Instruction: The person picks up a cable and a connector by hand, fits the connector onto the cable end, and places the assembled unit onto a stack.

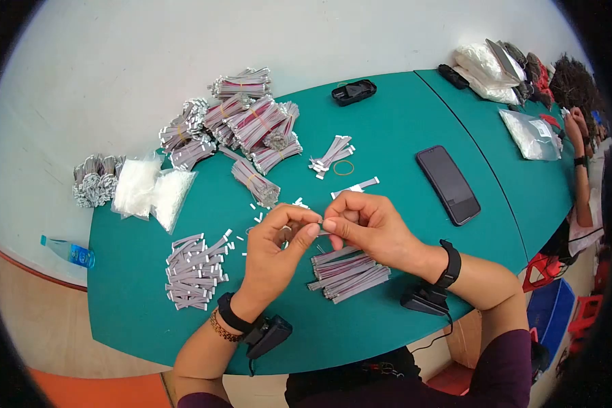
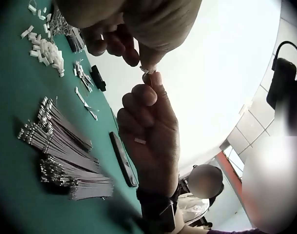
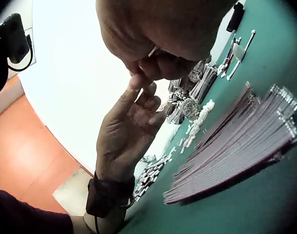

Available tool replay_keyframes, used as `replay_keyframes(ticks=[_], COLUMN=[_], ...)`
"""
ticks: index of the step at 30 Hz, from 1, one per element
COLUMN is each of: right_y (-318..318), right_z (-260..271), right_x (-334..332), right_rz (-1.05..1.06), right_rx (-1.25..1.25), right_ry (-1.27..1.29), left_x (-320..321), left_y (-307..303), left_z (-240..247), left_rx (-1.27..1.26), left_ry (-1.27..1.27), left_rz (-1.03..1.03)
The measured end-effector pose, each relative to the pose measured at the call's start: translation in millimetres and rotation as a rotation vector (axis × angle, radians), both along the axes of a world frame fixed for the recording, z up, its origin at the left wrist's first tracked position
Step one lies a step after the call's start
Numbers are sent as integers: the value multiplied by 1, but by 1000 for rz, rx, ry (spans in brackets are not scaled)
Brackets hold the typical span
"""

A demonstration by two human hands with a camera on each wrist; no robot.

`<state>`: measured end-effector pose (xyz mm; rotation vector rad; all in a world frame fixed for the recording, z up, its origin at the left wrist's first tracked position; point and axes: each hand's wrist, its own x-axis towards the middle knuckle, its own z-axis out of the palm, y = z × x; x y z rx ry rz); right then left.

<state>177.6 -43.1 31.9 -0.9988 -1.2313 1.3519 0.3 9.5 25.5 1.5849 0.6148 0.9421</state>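
My left hand [image 1: 275, 251] and right hand [image 1: 374, 228] meet fingertip to fingertip above the table. A tiny white connector [image 2: 146, 69] is pinched by the left thumb and forefinger. A thin wire [image 2: 151, 82] shows between the right thumb and forefinger, mostly hidden by them. Another small white piece [image 2: 140, 141] lies against the right palm. Below the right hand is a fanned stack of grey ribbon cables [image 1: 350, 275] with bare metal ends. Left of the left hand lies a pile of grey cables with white connectors [image 1: 196, 270]. Loose white connectors [image 2: 47, 52] are scattered beyond the hands.
Banded cable bundles [image 1: 251, 122] are heaped at the back, near bags of white connectors [image 1: 173, 197]. A few cables [image 1: 332, 155] lie beside a rubber band [image 1: 343, 168]. A phone [image 1: 449, 183] rests at the right, a black case [image 1: 353, 92] behind. Another person's hand [image 1: 576, 126] shows far right.
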Motion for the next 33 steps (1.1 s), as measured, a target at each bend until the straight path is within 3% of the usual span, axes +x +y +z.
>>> replay_keyframes(ticks=[10, 13, 19, 23, 26, 28, 32, 33], right_y=[-2, -5, -2, 0, 3, 4, 3, 3], right_z=[-7, -3, -11, -10, -10, -9, -5, -5], right_x=[-6, -3, -4, -5, -2, -3, -3, -3], right_rz=[-111, -156, -218, -158, -50, -16, -43, -49], right_rx=[112, 189, 473, 328, 142, 95, 203, 213], right_ry=[-83, -332, -534, -362, -209, -135, -227, -227], left_x=[1, 0, -1, -2, -2, -2, -2, -2], left_y=[-1, -1, 3, 6, 7, 6, 9, 10], left_z=[0, 1, -4, -7, 5, 8, 5, 0], left_rx=[-9, -30, -45, 39, 377, 409, 418, 296], left_ry=[21, 39, 58, 59, 234, 242, 212, 146], left_rz=[34, 29, 7, 18, 89, 99, 81, 42])
